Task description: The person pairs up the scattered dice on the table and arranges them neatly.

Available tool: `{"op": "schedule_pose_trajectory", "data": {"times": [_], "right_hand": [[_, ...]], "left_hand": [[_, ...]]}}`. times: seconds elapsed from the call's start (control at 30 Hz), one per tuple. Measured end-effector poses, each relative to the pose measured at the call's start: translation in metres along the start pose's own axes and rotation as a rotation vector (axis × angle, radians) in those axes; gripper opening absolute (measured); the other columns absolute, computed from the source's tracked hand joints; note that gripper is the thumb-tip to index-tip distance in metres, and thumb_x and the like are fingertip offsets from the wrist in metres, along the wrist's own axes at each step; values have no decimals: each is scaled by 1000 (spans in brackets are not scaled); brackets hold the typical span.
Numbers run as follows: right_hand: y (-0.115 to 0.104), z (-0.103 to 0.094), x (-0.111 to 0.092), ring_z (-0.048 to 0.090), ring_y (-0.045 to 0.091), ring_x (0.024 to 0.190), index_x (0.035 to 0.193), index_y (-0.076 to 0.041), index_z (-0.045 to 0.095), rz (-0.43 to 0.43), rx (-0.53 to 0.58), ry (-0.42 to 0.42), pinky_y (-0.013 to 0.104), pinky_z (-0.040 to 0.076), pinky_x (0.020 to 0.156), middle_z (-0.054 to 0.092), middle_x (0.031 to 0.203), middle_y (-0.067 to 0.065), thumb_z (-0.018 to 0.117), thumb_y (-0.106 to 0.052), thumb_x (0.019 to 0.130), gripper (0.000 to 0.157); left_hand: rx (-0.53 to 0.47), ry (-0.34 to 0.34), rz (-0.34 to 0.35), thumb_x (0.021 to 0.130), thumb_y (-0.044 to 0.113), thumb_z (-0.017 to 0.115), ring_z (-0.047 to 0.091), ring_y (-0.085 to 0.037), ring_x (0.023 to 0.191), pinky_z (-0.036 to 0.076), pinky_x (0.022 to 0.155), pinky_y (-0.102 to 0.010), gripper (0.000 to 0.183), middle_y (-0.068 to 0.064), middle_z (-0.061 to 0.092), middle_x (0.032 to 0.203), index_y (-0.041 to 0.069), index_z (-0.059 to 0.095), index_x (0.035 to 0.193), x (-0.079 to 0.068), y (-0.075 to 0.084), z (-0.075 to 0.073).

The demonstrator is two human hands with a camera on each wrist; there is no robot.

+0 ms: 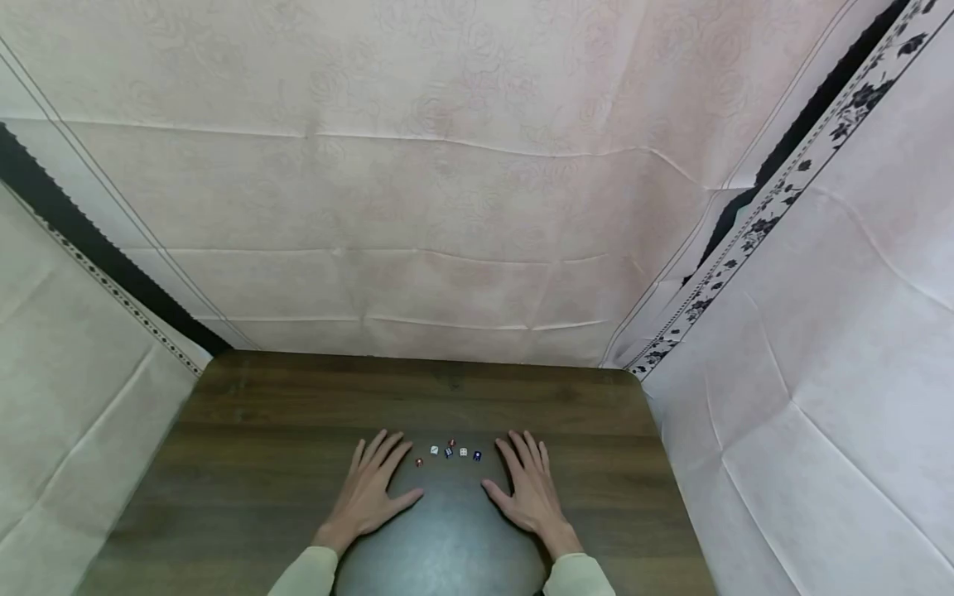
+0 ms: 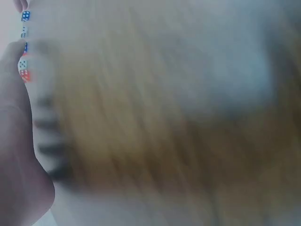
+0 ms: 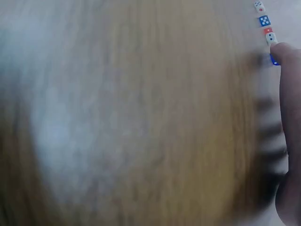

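Several small dice lie in a loose row on the table between the two hands: a red die (image 1: 420, 462) at the left end, a white die (image 1: 435, 449), a blue die (image 1: 449, 452) with another red die (image 1: 451, 443) just behind it, a second white die (image 1: 464, 452), and a blue die (image 1: 477, 455) at the right end. My left hand (image 1: 373, 484) is left of the row, fingers spread and straight, holding nothing. To the right, my right hand (image 1: 527, 488) is likewise spread with nothing in it. Each wrist view shows a thumb close to dice.
The dark wooden table (image 1: 261, 472) carries a bright glare patch in front of the dice. Pale patterned cloth (image 1: 417, 199) hangs behind its far edge, and more white cloth (image 1: 835, 397) covers the right side. Light sleeves (image 1: 581, 575) reach the wrists.
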State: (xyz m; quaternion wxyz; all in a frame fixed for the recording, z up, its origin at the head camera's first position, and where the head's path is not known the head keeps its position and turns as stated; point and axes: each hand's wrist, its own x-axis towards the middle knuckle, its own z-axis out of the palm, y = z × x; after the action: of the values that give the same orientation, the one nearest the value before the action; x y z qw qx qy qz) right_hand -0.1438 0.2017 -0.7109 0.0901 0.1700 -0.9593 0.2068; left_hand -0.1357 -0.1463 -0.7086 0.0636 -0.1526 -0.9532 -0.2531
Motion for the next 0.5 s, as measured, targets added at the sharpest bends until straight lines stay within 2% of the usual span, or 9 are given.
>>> {"op": "schedule_pose_trajectory", "data": {"times": [0.17, 0.37, 0.5], "right_hand": [[-4, -2, 4, 44, 47, 164, 161, -15, 61, -13, 67, 23, 74, 33, 134, 54, 171, 19, 81, -51, 101, 73], [-10, -2, 9, 51, 43, 157, 154, -14, 66, -22, 121, 58, 70, 41, 129, 61, 163, 14, 86, -46, 99, 67], [-15, -1, 14, 55, 42, 153, 150, -13, 70, -32, 129, 77, 68, 46, 124, 65, 158, 13, 88, -43, 98, 62]], "left_hand": [[-50, 39, 13, 94, 56, 89, 45, -45, 165, 27, 135, -77, 80, -12, 61, 167, 17, 64, 160, 6, 10, 3], [-80, 90, 27, 98, 43, 90, 53, -45, 158, 34, 131, -76, 67, -13, 67, 159, 14, 68, 155, 11, 22, 9], [-77, 83, 18, 100, 42, 88, 56, -43, 156, 36, 131, -75, 63, -12, 68, 158, 15, 68, 154, 15, 27, 11]]}}
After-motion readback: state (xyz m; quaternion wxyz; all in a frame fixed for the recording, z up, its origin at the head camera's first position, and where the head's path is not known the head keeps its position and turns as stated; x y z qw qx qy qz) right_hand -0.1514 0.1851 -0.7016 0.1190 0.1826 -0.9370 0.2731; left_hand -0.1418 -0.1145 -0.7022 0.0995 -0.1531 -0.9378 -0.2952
